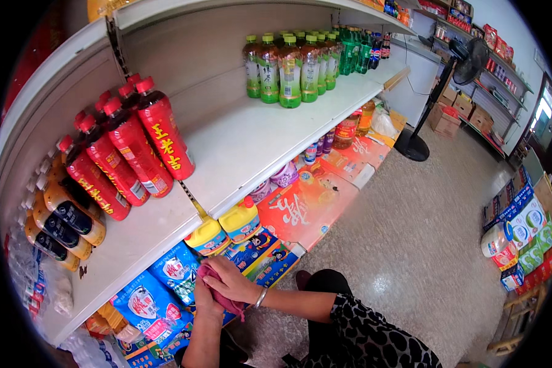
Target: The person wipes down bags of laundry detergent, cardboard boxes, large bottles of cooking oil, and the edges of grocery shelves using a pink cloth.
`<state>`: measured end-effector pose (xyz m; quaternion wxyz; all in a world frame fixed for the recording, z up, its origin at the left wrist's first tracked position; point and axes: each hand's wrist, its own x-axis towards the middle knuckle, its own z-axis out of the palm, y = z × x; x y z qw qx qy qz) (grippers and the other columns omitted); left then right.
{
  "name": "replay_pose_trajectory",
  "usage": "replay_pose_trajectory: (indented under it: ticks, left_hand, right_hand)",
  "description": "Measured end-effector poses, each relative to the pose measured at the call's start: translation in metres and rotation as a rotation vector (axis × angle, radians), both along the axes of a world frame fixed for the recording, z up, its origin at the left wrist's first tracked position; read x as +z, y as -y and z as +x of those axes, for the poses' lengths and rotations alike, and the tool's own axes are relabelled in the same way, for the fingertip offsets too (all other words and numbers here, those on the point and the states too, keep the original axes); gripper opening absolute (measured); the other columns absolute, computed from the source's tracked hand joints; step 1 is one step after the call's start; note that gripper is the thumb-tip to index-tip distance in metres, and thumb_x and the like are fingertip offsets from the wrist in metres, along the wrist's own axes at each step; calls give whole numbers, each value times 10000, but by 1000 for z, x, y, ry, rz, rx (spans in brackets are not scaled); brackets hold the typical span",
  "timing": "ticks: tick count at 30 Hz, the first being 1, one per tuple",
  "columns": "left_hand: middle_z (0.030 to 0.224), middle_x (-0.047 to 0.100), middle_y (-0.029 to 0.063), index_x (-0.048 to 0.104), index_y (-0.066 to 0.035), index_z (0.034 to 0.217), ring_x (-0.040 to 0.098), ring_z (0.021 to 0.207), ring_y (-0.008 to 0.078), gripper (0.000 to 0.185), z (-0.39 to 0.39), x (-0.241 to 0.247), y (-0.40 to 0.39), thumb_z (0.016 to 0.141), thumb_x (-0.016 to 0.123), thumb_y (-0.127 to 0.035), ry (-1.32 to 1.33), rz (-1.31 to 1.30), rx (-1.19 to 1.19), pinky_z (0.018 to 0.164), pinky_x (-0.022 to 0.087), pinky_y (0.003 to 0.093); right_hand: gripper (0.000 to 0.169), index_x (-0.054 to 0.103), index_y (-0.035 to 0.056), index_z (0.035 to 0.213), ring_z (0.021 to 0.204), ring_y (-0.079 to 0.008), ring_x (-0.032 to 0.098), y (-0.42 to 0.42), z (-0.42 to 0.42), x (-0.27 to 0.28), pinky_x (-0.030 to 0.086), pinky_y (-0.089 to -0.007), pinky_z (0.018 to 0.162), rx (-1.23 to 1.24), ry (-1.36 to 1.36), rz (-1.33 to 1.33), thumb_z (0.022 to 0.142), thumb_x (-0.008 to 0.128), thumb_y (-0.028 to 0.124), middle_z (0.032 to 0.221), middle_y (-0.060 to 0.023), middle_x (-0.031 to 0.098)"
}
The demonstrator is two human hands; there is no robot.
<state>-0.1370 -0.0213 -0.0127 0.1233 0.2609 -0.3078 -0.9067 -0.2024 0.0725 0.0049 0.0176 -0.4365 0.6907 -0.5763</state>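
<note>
Both my hands are pressed together around a bunched dark pink cloth [221, 294]. My left hand [205, 296] grips it from the near left side. My right hand [232, 278], with a silver bangle at the wrist, folds over it from above. One end of the cloth hangs below my right wrist. The hands are in front of the lower shelf, close to blue laundry powder bags [142, 303] and yellow detergent jugs [208, 237]. Above them runs the white metal shelf [239, 165], with red drink bottles [165, 133] at its left part.
Green tea bottles [290, 73] stand farther along the shelf, and amber bottles [73, 216] at its near left. Orange cartons [303, 207] lie on the lower level. A black pedestal fan [411, 145] stands on the floor. Boxes and a jar [494, 241] are stacked at right.
</note>
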Motion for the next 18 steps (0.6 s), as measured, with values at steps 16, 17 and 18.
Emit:
replay_pose_trajectory:
  ticks: [16, 17, 18]
  left_hand:
    - [1024, 608, 109, 547, -68, 1066, 588, 944, 237, 330, -5, 32, 4, 934, 413, -338, -79, -12, 91, 810, 496, 373]
    - [1031, 607, 114, 546, -66, 1069, 586, 951, 242, 329, -5, 28, 5, 932, 417, -336, -104, -54, 72, 812, 495, 373]
    - [1037, 607, 118, 546, -64, 1071, 585, 959, 246, 329, -6, 25, 9, 931, 422, -334, -129, -104, 57, 814, 494, 373]
  right_hand:
    - [680, 213, -8, 1393, 1173, -237, 448, -29, -13, -3, 377, -330, 971, 315, 716, -130, 915, 520, 367, 1357, -179, 368]
    - [700, 238, -2, 1378, 1186, -270, 428, -31, -15, -5, 370, -352, 970, 274, 733, -150, 900, 514, 429, 1328, -183, 390]
    - [695, 205, 6, 1396, 1215, -254, 409, -33, -18, -1, 357, -334, 989, 285, 791, -123, 913, 500, 409, 1369, -179, 350]
